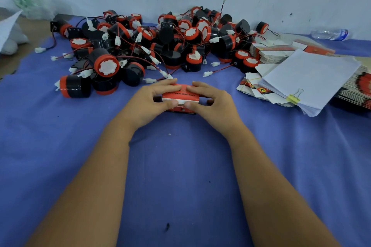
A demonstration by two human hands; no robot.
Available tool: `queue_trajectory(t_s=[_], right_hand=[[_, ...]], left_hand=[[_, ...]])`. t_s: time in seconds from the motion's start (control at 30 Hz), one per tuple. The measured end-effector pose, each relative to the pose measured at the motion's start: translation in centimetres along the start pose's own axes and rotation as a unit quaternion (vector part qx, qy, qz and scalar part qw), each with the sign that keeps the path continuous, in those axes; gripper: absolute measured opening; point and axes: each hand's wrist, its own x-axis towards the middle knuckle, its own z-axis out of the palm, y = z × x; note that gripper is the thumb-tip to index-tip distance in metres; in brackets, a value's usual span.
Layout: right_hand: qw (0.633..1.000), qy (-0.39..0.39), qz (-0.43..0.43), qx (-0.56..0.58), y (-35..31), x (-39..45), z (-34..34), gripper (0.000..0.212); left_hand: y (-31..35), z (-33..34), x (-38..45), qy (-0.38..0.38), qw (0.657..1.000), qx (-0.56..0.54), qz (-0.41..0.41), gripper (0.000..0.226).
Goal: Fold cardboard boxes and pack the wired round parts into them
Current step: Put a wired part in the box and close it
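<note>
Box in hand: a small red-and-white printed cardboard box (180, 96) is held on the blue cloth-covered table (180, 166), just in front of the heap of parts.
Left hand: the left hand (149, 100) is curled round the box's left end, fingers over the top and thumb pressed on the near white flap.
Right hand: the right hand (210, 100) is curled round the right end in the same way — both thumbs meet on the flap.
Step judged: a flap appears to be pressed shut or tucked; whether a part is already inside cannot be told.
Parts heap: the pile of black-and-red round parts with red-black wires and white plugs (160, 46) lies behind the box, against the wall, unpacked.
Flat stock: a stack of flattened red-and-white box blanks (269, 52) lies right of the heap, more are fanned out beside it.
Papers: a sheaf of white sheets held by a yellow binder clip (309, 78) lies right of the box, over the blanks.
Bottle: a clear plastic bottle (329, 34) lies at the wall, far right of the heap.
Progress judged: no finished boxes are seen set aside — nearly all of the packing is left.
</note>
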Motion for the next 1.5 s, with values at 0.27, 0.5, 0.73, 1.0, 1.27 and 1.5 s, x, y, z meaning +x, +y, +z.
queue_trajectory(t_s=[0.27, 0.5, 0.73, 1.0, 1.27, 1.5], right_hand=[[0.976, 0.031, -0.077, -0.204, -0.5, 0.2, 0.2, 0.04], [0.99, 0.039, -0.059, -0.124, -1.1, 0.0, 0.4, 0.033], [0.981, 0.124, -0.121, -0.088, -1.2, 0.1, 1.5, 0.023], [0.936, 0.169, -0.233, -0.2, -1.2, 0.0, 1.1, 0.019], [0.924, 0.175, -0.242, -0.239, -1.4, -0.2, 1.1, 0.015], [0.96, 0.176, -0.161, -0.143, -1.3, -0.3, 1.2, 0.016]], left_hand=[[-0.2, 0.0, 0.1, 0.07, 0.997, 0.015, 0.014, 0.039], [0.2, -0.1, -0.1, 0.066, 0.995, -0.068, 0.005, 0.029], [0.4, 0.0, -0.6, 0.065, 0.994, -0.089, 0.022, 0.034], [0.4, 1.2, -0.7, 0.151, 0.986, 0.042, 0.05, 0.036], [0.1, 1.2, -0.3, 0.145, 0.983, 0.095, 0.06, 0.045], [0.4, 1.3, -0.4, 0.156, 0.983, 0.08, 0.052, 0.051]])
